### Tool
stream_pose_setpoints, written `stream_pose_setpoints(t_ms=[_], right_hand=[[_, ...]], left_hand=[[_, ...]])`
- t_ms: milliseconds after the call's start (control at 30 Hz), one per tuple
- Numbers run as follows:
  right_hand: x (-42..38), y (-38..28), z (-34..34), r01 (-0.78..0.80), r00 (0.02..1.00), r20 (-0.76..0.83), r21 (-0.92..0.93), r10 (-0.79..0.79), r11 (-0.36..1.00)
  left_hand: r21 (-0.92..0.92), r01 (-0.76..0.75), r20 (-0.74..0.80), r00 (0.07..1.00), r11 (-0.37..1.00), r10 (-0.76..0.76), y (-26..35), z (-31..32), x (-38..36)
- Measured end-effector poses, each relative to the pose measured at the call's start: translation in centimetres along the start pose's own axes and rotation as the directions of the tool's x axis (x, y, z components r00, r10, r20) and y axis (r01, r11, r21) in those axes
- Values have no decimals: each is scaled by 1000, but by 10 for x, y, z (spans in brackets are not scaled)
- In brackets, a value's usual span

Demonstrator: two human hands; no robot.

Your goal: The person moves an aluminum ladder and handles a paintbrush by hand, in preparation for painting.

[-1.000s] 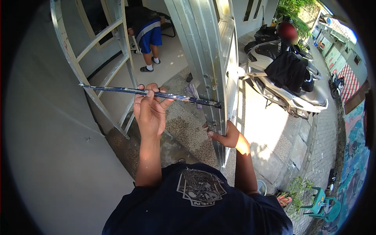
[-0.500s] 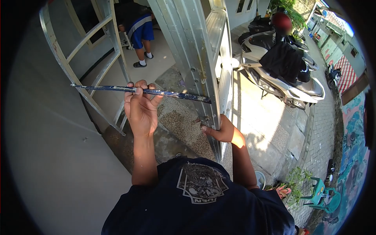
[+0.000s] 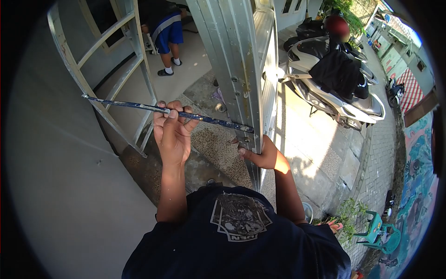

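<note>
The left hand [image 3: 173,139] pinches a paint-spotted dark stick [image 3: 213,120] (whitish at one tip); the right hand [image 3: 261,156] clasps a metal ladder rail [image 3: 232,60].

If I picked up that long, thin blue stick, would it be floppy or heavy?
The blue stick is probably stiff, since it runs nearly straight past the left hand on both sides. It's likely light: thin, and held in a pinch. Its pale spots might feel rough.
</note>
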State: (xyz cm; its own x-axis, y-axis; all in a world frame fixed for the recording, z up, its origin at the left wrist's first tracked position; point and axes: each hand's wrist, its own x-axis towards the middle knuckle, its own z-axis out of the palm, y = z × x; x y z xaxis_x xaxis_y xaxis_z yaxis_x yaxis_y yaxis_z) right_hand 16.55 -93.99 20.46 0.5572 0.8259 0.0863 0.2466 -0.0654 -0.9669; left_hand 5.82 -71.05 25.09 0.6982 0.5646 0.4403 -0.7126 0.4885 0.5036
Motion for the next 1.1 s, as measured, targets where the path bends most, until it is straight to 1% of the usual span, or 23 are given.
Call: stream_pose_setpoints(t_ms=[67,133,167,267,333,467,533,567,633,667,733,767,833,867,933,1067,1100], right_hand=[[2,0,1,4,1000,-6,-20,-4,1000],[6,-1,4,31,999,16,-33,-31,999],[7,0,6,33,999,20,-33,-32,999],[12,0,13,65,998,5,-47,-65,997],[15,0,16,8,1000,13,6,-8,1000],[19,-5,20,12,1000,16,-1,-12,1000],[19,-8,23,51,998,-24,-19,-51,999],[20,-8,22,50,998,-24,-17,-51,999],[19,-9,18,-9,997,78,-90,16,996],[19,-8,19,-12,997,76,-89,19,996],[20,-6,21,42,999,15,-65,-41,997],[20,-6,22,42,999,12,-65,-41,997],[19,-4,23,95,995,-16,-46,-95,994],[19,-4,23,93,995,-17,-44,-94,995],[17,-4,19,43,999,25,-33,-42,999],[16,-1,17,58,998,34,-49,-56,997],[14,-2,16,44,998,39,-24,-43,999]], left_hand=[[-1,-2,7,1000,1000,2,1,-2,1],[-58,5,-10,1000,998,-6,1,-3,-1],[-56,1,-12,1000,998,-2,1,-3,-2],[-41,-3,-23,1000,999,2,4,-8,-3],[-40,22,-11,1000,999,-23,4,-14,-4],[-33,17,-3,1000,999,-17,5,-17,-5],[34,38,-4,999,999,-38,8,-17,-6],[34,39,-5,999,999,-39,8,-19,-6],[-30,30,1,1000,999,-30,8,-22,-4],[-31,33,0,999,999,-33,8,-22,-4],[-35,18,-1,1000,999,-18,8,-22,-3],[-35,20,1,1000,999,-20,8,-22,-2],[-49,14,12,1000,999,-13,8,-21,-3],[-48,16,12,1000,999,-16,8,-21,-3],[-21,14,8,1000,1000,-14,7,-22,-4],[-12,2,-13,1000,1000,-3,7,-23,-5],[-8,5,-25,1000,1000,-5,7,-22,-6]])
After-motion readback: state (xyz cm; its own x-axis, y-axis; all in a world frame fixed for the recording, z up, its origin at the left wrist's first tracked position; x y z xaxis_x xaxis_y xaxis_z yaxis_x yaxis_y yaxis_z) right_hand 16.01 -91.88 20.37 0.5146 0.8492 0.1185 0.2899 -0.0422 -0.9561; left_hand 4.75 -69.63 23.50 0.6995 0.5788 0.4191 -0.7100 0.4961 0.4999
